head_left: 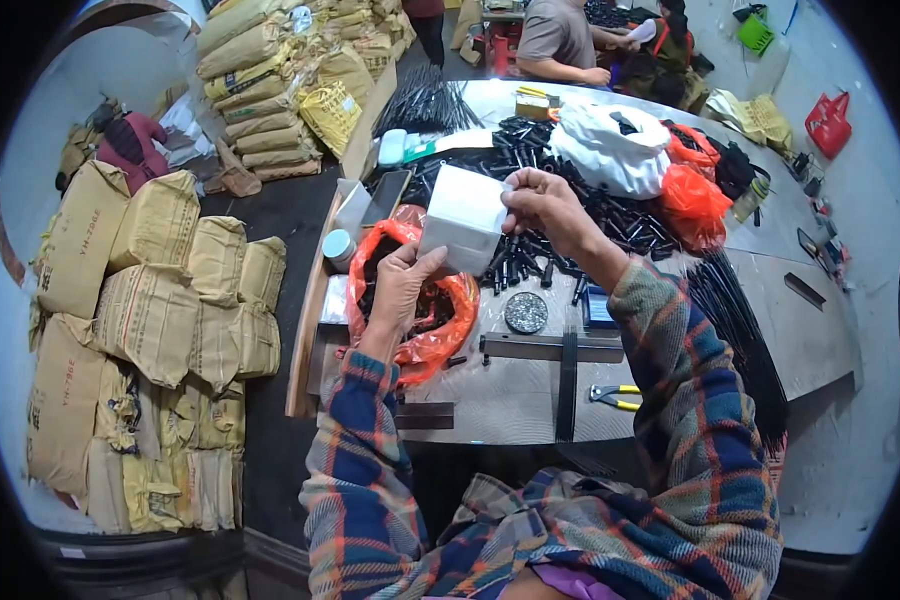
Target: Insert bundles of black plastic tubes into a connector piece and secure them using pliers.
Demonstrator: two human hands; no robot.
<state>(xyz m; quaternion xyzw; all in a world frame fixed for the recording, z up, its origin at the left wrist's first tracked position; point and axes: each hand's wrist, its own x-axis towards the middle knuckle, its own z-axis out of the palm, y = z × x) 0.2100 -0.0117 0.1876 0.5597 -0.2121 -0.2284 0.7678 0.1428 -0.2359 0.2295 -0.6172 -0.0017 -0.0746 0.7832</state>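
Note:
Above the worktable, my two hands hold a small white box (462,215) between them. My left hand (398,292) grips its lower left edge, with the thumb against the near face. At the box's upper right edge, my right hand (555,208) pinches it between thumb and fingers. Under my left hand lies an opened orange plastic bag (440,345) with dark parts inside. Black tubular parts (525,150) are heaped behind the box. A round dish of small metal pieces (525,312) stands nearer to me. What the box contains is hidden.
Pliers with yellow handles (615,396), a metal bar (550,347) and black rods (735,340) lie on the table (510,400). A white sack (610,150) and a red bag (692,205) stand behind. Stacked sacks (150,310) line the left. Other people (560,40) work beyond.

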